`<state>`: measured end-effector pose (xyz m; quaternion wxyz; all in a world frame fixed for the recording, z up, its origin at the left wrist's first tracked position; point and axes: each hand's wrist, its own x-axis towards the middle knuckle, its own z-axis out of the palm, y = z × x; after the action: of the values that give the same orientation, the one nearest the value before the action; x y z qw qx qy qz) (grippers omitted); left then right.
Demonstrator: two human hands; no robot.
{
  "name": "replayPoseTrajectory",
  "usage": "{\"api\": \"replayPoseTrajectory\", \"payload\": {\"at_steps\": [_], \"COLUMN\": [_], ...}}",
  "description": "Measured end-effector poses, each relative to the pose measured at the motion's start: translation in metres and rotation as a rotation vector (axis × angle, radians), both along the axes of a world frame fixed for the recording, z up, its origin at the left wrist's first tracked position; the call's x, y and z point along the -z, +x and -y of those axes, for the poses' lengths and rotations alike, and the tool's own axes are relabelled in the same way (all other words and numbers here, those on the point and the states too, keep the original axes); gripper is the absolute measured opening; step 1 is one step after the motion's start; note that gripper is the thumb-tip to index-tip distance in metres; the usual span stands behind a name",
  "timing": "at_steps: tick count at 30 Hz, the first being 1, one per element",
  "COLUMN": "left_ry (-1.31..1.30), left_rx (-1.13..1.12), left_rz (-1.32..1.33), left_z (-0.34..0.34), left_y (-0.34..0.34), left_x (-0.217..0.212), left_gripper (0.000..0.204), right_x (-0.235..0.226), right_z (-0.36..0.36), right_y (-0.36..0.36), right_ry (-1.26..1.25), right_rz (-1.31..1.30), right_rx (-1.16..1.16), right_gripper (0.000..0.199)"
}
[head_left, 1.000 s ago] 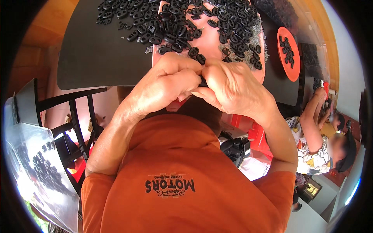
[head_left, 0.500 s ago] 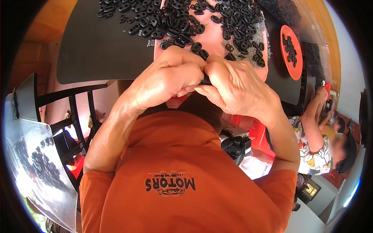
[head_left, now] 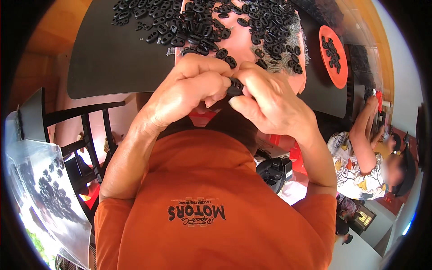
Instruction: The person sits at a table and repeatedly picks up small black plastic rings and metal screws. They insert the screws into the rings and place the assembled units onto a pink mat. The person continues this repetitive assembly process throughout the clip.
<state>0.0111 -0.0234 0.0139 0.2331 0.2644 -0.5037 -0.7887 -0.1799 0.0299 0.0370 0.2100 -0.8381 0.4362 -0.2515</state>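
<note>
My left hand (head_left: pixel 191 92) and my right hand (head_left: pixel 267 99) meet just above my chest, fingertips pressed together on one small black oval plastic piece (head_left: pixel 235 86). Both hands pinch it from opposite sides. Beyond them lies a heap of several identical black oval pieces (head_left: pixel 207 22) spread over a pink sheet (head_left: pixel 245 49) on a dark table (head_left: pixel 112 58). My orange shirt fills the lower part of the view.
An orange plate (head_left: pixel 334 56) holding a few black pieces sits at the table's right end. A clear plastic bag of black pieces (head_left: pixel 42 189) lies at the lower left beside a dark chair (head_left: pixel 90 135). Another person in a patterned top (head_left: pixel 357 166) sits at right.
My hands stay locked on the small black piece; the fingers shift slightly around it and the view drifts a little downward over the table.
</note>
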Motion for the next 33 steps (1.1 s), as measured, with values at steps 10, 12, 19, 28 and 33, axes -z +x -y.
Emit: {"api": "replayPoseTrajectory", "payload": {"at_steps": [10, 12, 19, 28, 33], "left_ry": [-0.080, -0.102, -0.274, -0.315, -0.363], "left_rx": [0.004, -0.032, -0.082, -0.150, -0.154], "left_rz": [0.001, 0.007, -0.097, 0.006, -0.019], "left_z": [-0.002, -0.005, -0.009, -0.031, -0.046], "left_y": [-0.003, -0.005, 0.003, 0.012, 0.028], "left_x": [0.001, 0.000, 0.000, -0.003, 0.010], "left_gripper": [0.023, 0.023, 0.019, 0.020, 0.018], "right_x": [-0.007, 0.000, -0.015, -0.005, -0.017], "right_z": [-0.019, -0.018, -0.006, 0.012, -0.013], "right_y": [0.008, 0.005, -0.100, -0.190, -0.112], "right_ry": [0.377, 0.286, 0.040, -0.096, 0.090], "right_rz": [0.440, 0.435, 0.180, -0.140, -0.106], "right_rx": [0.232, 0.235, 0.737, 0.891, 0.607], "right_gripper": [0.018, 0.014, 0.023, 0.027, 0.012]}}
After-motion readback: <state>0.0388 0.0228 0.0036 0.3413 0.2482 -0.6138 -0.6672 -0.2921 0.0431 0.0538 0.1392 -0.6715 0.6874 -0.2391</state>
